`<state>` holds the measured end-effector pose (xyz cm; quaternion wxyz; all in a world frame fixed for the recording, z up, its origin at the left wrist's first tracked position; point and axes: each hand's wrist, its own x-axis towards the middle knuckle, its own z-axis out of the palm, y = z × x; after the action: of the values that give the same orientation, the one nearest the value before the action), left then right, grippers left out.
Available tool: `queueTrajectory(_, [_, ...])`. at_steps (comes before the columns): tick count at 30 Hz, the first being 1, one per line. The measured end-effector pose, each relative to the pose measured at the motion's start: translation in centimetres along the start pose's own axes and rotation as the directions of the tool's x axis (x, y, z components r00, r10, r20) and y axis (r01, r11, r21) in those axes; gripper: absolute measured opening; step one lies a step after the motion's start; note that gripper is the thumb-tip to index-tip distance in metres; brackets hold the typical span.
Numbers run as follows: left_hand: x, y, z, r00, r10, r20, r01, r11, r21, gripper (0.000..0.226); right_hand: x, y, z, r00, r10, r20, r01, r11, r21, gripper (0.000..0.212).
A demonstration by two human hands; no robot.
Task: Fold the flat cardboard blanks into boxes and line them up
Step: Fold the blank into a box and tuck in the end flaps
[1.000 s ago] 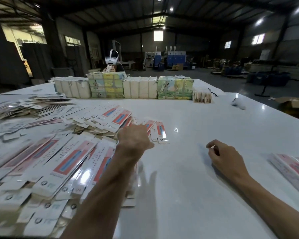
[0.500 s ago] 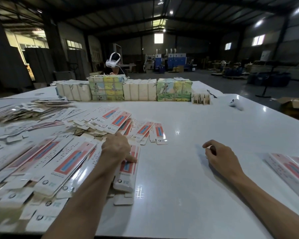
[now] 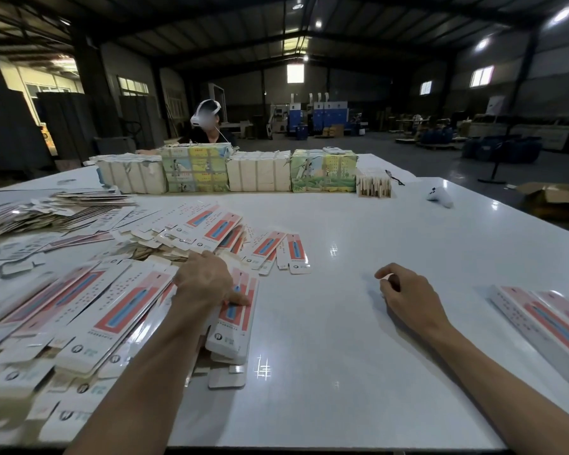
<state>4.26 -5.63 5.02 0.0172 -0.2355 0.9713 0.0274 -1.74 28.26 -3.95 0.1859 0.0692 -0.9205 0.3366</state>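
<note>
Worktop point(image 3: 342, 323): blank pile point(image 3: 89, 307) on my L side, finished boxes point(image 3: 539, 320) far R. Target blank point(image 3: 234, 333) at pile's R edge, long axis running away from me. L hand point(image 3: 204, 280) is on it; R hand point(image 3: 408, 297) well apart on bare worktop, so L nearer. L fingers point(image 3: 211, 257) roughly straight, pressing blank, thumb across print. R fingers point(image 3: 383, 274) loosely curled, holding nothing.

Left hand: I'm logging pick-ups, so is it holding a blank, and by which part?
Not gripped: the left hand lies palm-down on one flat blank, thumb pressing its printed face near the middle.
</note>
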Motion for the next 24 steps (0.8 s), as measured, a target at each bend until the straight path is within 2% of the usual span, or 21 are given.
queueTrajectory(2, [-0.1, 0.2, -0.2, 1.0, 0.026, -0.015, -0.027, 0.998, -0.063, 0.096, 0.0, 0.1, 0.0, 1.0, 0.0, 0.003, 0.0, 1.0, 0.004, 0.019])
queueTrajectory(5, [0.7, 0.7, -0.8, 0.989, 0.148, 0.026, -0.142, 0.976, -0.165, 0.044, 0.0, 0.2, 0.1, 1.0, 0.001, 0.012, -0.001, 1.0, 0.004, 0.019])
queueTrajectory(8, [1.0, 1.6, -1.7, 0.962, 0.271, 0.026, -0.238, 0.884, -0.402, 0.027, 0.1, 0.2, 0.1, 1.0, 0.002, 0.012, -0.002, 1.0, 0.003, 0.019])
queueTrajectory(9, [1.0, 2.2, -1.9, 0.949, 0.315, 0.002, -0.268, 0.81, -0.522, 0.026, 0.1, 0.1, 0.1, 1.0, 0.003, 0.016, -0.003, 1.0, -0.001, 0.019])
queueTrajectory(11, [0.4, 4.2, -1.5, 0.901, 0.433, 0.021, -0.251, 0.56, -0.79, 0.028, 0.1, -0.1, 0.0, 1.0, 0.004, 0.021, -0.004, 1.0, 0.002, 0.019])
queueTrajectory(12, [0.0, 5.5, -1.0, 0.857, 0.51, 0.069, -0.166, 0.401, -0.901, 0.03, 0.0, -0.2, -0.1, 1.0, 0.004, 0.022, -0.004, 1.0, 0.005, 0.019])
queueTrajectory(14, [-0.9, 8.0, 0.3, 0.745, 0.641, 0.184, 0.126, 0.136, -0.983, 0.034, -0.1, -0.4, -0.3, 1.0, -0.002, 0.012, 0.002, 1.0, 0.012, 0.019])
queueTrajectory(16, [-1.8, 10.2, 2.1, 0.69, 0.681, 0.244, 0.352, -0.021, -0.936, 0.037, -0.1, -0.5, -0.4, 1.0, -0.023, -0.004, 0.023, 0.999, 0.027, 0.018])
queueTrajectory(19, [-3.0, 12.5, 4.8, 0.722, 0.654, 0.224, 0.424, -0.163, -0.891, 0.043, -0.3, -0.6, -0.4, 0.998, -0.054, -0.032, 0.056, 0.996, 0.063, 0.017])
queueTrajectory(24, [-3.5, 13.4, 7.4, 0.709, 0.691, 0.143, 0.337, -0.153, -0.929, 0.058, -0.4, -0.9, -0.3, 0.985, -0.125, -0.118, 0.138, 0.985, 0.108, 0.016])
